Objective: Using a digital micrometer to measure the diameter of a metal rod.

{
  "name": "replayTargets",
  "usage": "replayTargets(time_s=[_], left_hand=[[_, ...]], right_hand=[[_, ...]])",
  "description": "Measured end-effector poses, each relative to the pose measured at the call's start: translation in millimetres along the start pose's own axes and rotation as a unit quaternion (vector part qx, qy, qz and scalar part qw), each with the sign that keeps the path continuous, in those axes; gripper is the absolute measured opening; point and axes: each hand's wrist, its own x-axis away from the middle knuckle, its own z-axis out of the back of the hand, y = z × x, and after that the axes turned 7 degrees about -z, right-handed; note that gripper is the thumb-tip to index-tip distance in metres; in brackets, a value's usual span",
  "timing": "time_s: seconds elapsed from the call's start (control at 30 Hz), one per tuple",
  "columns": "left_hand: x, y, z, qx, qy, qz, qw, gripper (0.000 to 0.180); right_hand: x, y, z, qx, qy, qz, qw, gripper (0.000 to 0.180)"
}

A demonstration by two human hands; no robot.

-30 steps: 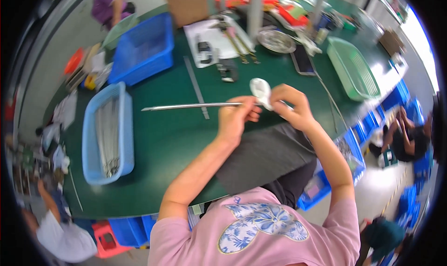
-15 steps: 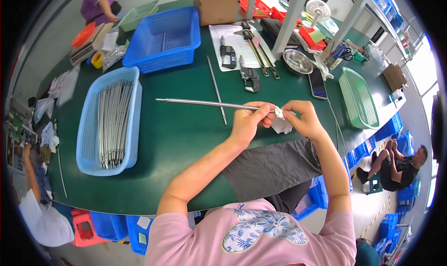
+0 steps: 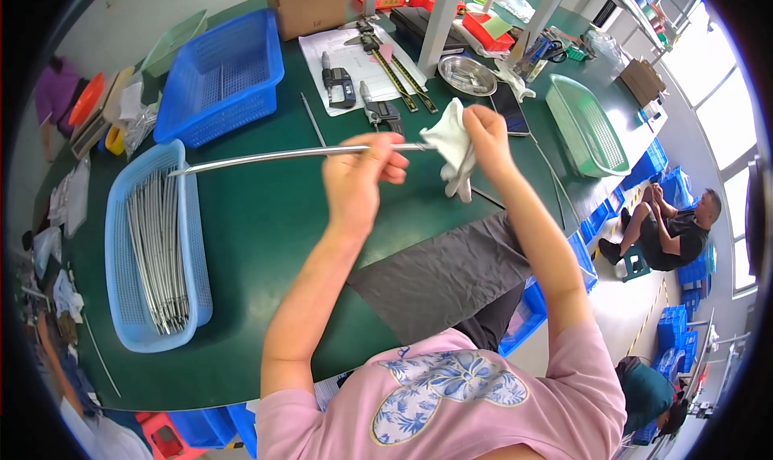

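My left hand point(image 3: 354, 182) is closed around a long thin metal rod point(image 3: 266, 159), pinching it near its right end. The rod lies nearly level above the table, and its left tip appears over the rim of the light blue basket. My right hand point(image 3: 488, 140) grips a white cloth point(image 3: 451, 144) that hangs down in loose folds beside the rod's right end. Whether cloth and rod touch cannot be made out. Many similar rods point(image 3: 157, 250) lie bundled in the light blue basket point(image 3: 203, 279) at the left. Another rod point(image 3: 312, 118) rests on the table behind my left hand.
A dark grey cloth point(image 3: 439, 275) covers the green table's near edge point(image 3: 266, 299). Digital micrometers point(image 3: 338, 85), calipers point(image 3: 386, 61) and a paper sheet lie farther back, beside a metal bowl point(image 3: 467, 76) and phone point(image 3: 509, 109). A blue basket point(image 3: 221, 97) stands back left, a green one point(image 3: 584, 130) right.
The view has shifted, so the table things sit differently. The rod reaches farther left, over the basket. The white cloth, bunched at the rod's end before, now hangs more spread from my right hand.
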Motion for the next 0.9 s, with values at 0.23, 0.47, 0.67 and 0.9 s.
replayTargets(time_s=[0.23,0.47,0.67,0.9], left_hand=[[-21,58,32,-0.058,0.101,-0.113,0.987,0.025],[-13,73,41,-0.034,0.094,-0.102,0.990,0.024],[-15,82,43,-0.031,0.058,-0.079,0.995,0.024],[-8,87,31,-0.012,-0.039,-0.035,0.999,0.027]], right_hand=[[-41,-14,-36,0.436,-0.016,0.058,0.898,0.026],[-69,-11,-96,0.445,-0.109,-0.167,0.873,0.037],[-77,-2,-82,0.327,-0.175,-0.230,0.900,0.032],[-57,0,-79,0.154,-0.048,-0.280,0.946,0.042]])
